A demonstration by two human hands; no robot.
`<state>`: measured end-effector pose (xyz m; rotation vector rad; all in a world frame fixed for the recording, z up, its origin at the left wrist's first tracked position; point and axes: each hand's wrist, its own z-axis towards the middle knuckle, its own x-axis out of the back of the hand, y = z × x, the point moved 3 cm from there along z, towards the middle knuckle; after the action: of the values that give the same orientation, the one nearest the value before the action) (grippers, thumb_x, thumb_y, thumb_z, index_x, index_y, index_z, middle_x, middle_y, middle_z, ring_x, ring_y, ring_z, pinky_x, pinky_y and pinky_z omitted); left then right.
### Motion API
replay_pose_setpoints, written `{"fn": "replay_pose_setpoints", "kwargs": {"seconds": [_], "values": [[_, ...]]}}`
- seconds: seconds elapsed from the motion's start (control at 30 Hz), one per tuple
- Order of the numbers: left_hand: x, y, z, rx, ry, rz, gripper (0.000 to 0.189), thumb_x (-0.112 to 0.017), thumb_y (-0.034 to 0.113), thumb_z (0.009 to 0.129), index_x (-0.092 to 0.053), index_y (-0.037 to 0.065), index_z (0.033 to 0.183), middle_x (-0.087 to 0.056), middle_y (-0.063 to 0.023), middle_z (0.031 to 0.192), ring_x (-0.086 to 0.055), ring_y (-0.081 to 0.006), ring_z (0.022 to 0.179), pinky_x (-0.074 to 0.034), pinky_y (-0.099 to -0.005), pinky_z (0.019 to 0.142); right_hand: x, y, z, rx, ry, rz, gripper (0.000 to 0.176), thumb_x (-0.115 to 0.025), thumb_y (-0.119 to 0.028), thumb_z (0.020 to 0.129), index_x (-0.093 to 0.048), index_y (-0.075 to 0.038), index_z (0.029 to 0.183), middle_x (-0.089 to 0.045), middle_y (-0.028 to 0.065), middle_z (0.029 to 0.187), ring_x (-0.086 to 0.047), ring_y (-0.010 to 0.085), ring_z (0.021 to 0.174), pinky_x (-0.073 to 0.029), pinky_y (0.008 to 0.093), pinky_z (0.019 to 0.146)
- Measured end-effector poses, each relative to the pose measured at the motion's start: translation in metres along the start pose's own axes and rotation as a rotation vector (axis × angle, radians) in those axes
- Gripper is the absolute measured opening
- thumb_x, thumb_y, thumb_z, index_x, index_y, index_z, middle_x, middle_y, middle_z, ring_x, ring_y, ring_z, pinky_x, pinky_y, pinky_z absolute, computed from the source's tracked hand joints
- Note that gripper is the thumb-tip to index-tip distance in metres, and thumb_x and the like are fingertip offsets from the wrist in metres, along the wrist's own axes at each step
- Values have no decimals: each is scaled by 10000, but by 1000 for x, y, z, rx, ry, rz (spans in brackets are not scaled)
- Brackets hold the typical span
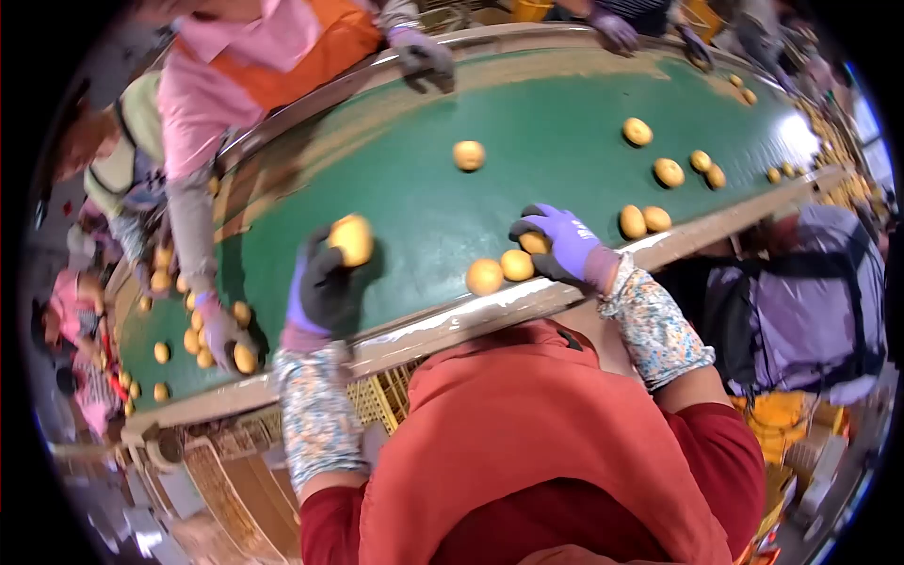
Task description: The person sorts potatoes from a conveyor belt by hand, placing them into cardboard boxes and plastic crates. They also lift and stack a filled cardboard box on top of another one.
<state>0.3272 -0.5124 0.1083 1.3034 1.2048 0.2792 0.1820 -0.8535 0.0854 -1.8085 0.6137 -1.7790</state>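
Note:
My left hand point(318, 282), in a purple and black glove, is closed on a yellow potato point(351, 240) held above the green belt point(414, 188). My right hand point(563, 243), gloved the same way, curls over another potato point(534, 243) close to the belt's near edge. Part of that potato is hidden under the fingers. Beside it two more potatoes point(485, 277) lie against the near rail point(452, 325). One lone potato point(468, 155) rests farther out on the belt.
Several potatoes point(669, 172) lie to the right. At left, a co-worker's gloved hand point(224, 334) is among several potatoes. Other co-workers' hands point(421, 55) are at the far edge. A purple bag-like bundle point(810, 311) stands at right; a yellow crate point(381, 400) is below the rail.

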Motion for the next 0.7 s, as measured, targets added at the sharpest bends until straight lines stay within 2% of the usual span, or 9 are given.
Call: {"fn": "replay_pose_setpoints", "kwargs": {"seconds": [0.07,0.1,0.17,0.23,0.43,0.5,0.53,0.63,0.7], "values": [[-37,-20,-5,21,-196,-497,473,-573,210,941,-492,57,1381,-583,-239,1274,-632,-343,1059,-573,-449,884,-4,2,13,46,9,145,459,-731,-180,783,-652,-109,1229,-661,155,1153,-649,382,1050,-532,471,933],[-54,-25,-9,7,-174,-674,458,-551,231,969,-493,63,1391,-576,-252,1302,-629,-359,1075,-572,-454,876,-5,0,11,-383,-54,608,443,-707,-255,846,-651,-86,1252,-699,138,1121,-691,315,986,-574,435,838],[-58,-39,-16,-46,-58,-714,400,-500,251,1028,-519,87,1392,-555,-261,1366,-620,-364,1100,-564,-452,888,-12,5,25,-426,-76,1590,501,-631,-383,923,-613,-77,1319,-715,137,1134,-710,265,986,-596,395,748],[-73,-37,-27,23,-95,-916,387,-468,289,1067,-527,95,1396,-540,-250,1413,-625,-334,1104,-559,-431,907,-20,-4,41,-312,-308,2119,615,-494,-463,992,-494,-22,1422,-619,233,1322,-681,373,1072,-591,380,769],[-66,-57,-46,-121,-337,-1141,498,-493,393,1039,-489,59,1407,-525,-103,1315,-506,-207,1018,-443,-346,885,-56,-56,67,-116,-787,2301,621,-422,-407,1019,-411,23,1467,-495,322,1449,-628,423,1105,-561,439,853],[-77,-50,-61,-128,55,-1103,476,-483,418,1030,-469,64,1347,-495,-47,1136,-442,-186,906,-418,-333,824,-47,-84,61,-331,-638,2195,618,-426,-400,1017,-406,11,1478,-471,319,1474,-613,431,1142,-548,452,884],[-70,-52,-71,-179,-8,-1017,465,-473,419,1031,-469,73,1342,-498,-49,1159,-466,-183,979,-429,-343,859,-46,-95,60,-429,-575,2122,616,-428,-397,1016,-403,5,1483,-459,318,1486,-606,435,1160,-541,458,899],[-63,-58,-103,-326,-21,-989,468,-492,444,1020,-524,86,1319,-579,-57,1188,-567,-200,1069,-478,-370,905,-41,-101,58,-271,-988,2315,602,-442,-402,1018,-416,-36,1495,-471,285,1488,-557,402,1261,-506,478,977],[-40,-54,-148,-428,53,-990,505,-526,462,1010,-554,75,1332,-636,-67,1194,-619,-210,1068,-511,-375,898,-51,-92,56,-3,-575,1459,609,-440,-449,1029,-431,-54,1492,-497,255,1472,-553,366,1264,-487,485,1016]]}}
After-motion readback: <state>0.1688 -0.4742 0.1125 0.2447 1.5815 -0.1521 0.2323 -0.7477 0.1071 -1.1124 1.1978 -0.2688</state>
